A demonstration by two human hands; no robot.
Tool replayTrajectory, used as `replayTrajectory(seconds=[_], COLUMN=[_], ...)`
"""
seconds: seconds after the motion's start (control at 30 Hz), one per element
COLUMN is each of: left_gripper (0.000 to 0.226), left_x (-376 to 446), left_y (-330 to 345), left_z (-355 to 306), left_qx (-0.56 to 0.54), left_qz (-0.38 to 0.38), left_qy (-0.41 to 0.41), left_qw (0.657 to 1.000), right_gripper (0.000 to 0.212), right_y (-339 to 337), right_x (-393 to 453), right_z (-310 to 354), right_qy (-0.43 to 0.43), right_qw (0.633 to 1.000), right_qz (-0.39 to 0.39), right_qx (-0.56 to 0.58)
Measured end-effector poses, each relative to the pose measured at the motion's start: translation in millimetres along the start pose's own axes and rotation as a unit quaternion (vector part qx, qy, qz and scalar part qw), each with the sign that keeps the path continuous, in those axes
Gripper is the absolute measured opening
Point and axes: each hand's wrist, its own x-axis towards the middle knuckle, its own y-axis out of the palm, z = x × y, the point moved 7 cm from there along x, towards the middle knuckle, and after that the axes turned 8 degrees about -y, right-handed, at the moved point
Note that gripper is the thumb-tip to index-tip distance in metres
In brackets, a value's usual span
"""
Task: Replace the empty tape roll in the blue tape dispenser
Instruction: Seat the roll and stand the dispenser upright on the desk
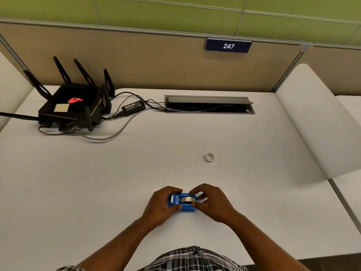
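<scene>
Both hands are down at the near edge of the white desk (136, 163), wrapped around a small blue tape dispenser (182, 202) that sits on the desktop right in front of the person. Their left hand (161, 206) grips the cutter end, thumb curled against the near side and fingers hooked over the far side. Their right hand (212, 202) holds the other end, its fingertips bent over the top by the tape roll (188, 199) seated in the dispenser's cradle, thumb pressed against the near side. That roll looks clear or silvery; whether the fingers actually pinch it or only the blue body I cannot tell from here. Farther out on the desk, well apart from the hands and a little to the right, a pale empty tape core (209, 157) lies flat. At the far left stands a black router (74, 106) with several upright antennas and a glowing red logo, a yellow sticky note (61, 108) on its lid, and beside it a black power adapter (133, 107) whose cables run into an open cable tray (210, 104) set in the desktop. On the beige partition behind hangs a dark blue plate reading 247 (228, 45). A plaid shirt (191, 259) shows at the bottom edge.
</scene>
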Motion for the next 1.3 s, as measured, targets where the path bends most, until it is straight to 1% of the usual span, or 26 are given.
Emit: replayTrajectory(seconds=[0.07, 0.23, 0.33, 0.4, 0.5, 0.6, 0.7, 0.8, 0.9, 1.0, 1.07, 1.17, 1.23, 1.3], left_gripper=[0.052, 0.063, 0.063, 0.061, 0.057, 0.055, 0.055, 0.055, 0.053, 0.054, 0.063, 0.08, 0.086, 0.087], left_x=[1, 3, 6, 7, 6, 4, 3, 4, 4, 4, 7, 15, 19, 20], left_y=[0, 4, 4, 3, 4, 0, -8, -15, -21, -22, -19, -10, -7, -6], left_z=[1, 3, 2, 2, 0, -2, -8, -15, -22, -27, -29, -31, -31, -31], left_qx=[0.011, 0.051, 0.079, 0.093, 0.097, 0.099, 0.091, 0.056, 0.021, -0.016, -0.04, -0.059, -0.068, -0.076], left_qz=[0.005, 0.04, 0.043, 0.04, 0.034, -0.001, -0.052, -0.098, -0.151, -0.191, -0.19, -0.162, -0.149, -0.142], left_qy=[-0.002, 0.008, 0.013, 0.015, 0.018, 0.014, 0.011, -0.005, -0.039, -0.075, -0.087, -0.091, -0.087, -0.079], left_qw=[1.0, 0.998, 0.996, 0.995, 0.995, 0.995, 0.994, 0.994, 0.987, 0.979, 0.977, 0.981, 0.983, 0.984], right_gripper=[0.035, 0.066, 0.07, 0.069, 0.063, 0.059, 0.058, 0.057, 0.052, 0.045, 0.043, 0.043, 0.043, 0.044], right_y=[3, 18, 28, 28, 26, 22, 17, 15, 14, 15, 15, 13, 12, 12], right_x=[-2, -16, -20, -17, -11, -2, 9, 19, 30, 44, 52, 63, 69, 70], right_z=[-5, -20, -20, -16, -11, -8, -7, -7, -12, -10, -8, -8, -9, -8], right_qy=[0.021, 0.089, 0.101, 0.089, 0.078, 0.054, 0.039, 0.036, 0.083, 0.108, 0.109, 0.104, 0.1, 0.095], right_qw=[1.0, 0.994, 0.991, 0.993, 0.996, 0.998, 0.998, 0.995, 0.976, 0.956, 0.95, 0.954, 0.958, 0.961], right_qz=[-0.005, -0.02, -0.029, -0.032, -0.016, -0.012, -0.03, -0.081, -0.148, -0.186, -0.195, -0.182, -0.174, -0.17], right_qx=[0.012, 0.064, 0.085, 0.066, 0.037, 0.026, 0.03, 0.054, 0.138, 0.2, 0.217, 0.215, 0.204, 0.197])
